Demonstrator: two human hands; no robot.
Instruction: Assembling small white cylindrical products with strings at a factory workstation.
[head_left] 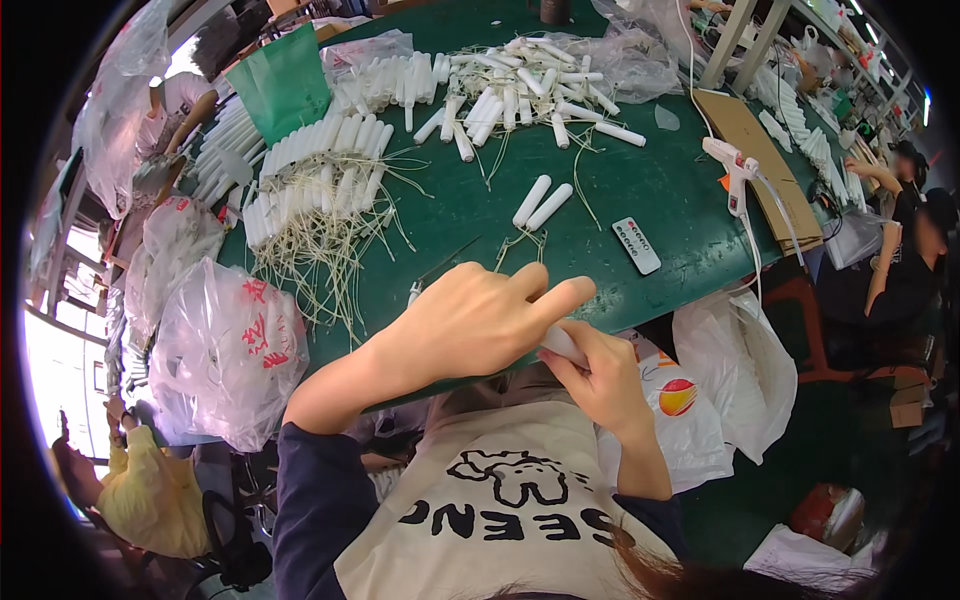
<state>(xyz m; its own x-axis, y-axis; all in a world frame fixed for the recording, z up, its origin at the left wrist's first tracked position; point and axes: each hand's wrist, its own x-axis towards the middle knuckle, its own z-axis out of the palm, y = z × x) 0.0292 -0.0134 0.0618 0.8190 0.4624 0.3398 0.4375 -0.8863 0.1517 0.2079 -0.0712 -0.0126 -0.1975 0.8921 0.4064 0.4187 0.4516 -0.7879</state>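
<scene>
At the table's near edge my right hand [605, 378] is closed around a short white tube [566, 345]. My left hand [485, 312] is right beside it, its fingers curled in at the tube's far end; what they pinch, if anything, is hidden behind the knuckles. Just beyond my hands lie two white tubes [541, 204] side by side, with thin pale wires at their near ends. A slim dark rod-like tool [450, 258] lies by my left wrist. To the right of the two tubes is a small white remote control [637, 246] with dark buttons.
Rows of white tubes with trailing wires [318, 185] cover the table's left; a loose pile of tubes [530, 85] lies at the back. A white glue gun [735, 172] with its cord rests at right near cardboard [760, 165]. Plastic bags [228, 350] bulge at the left edge.
</scene>
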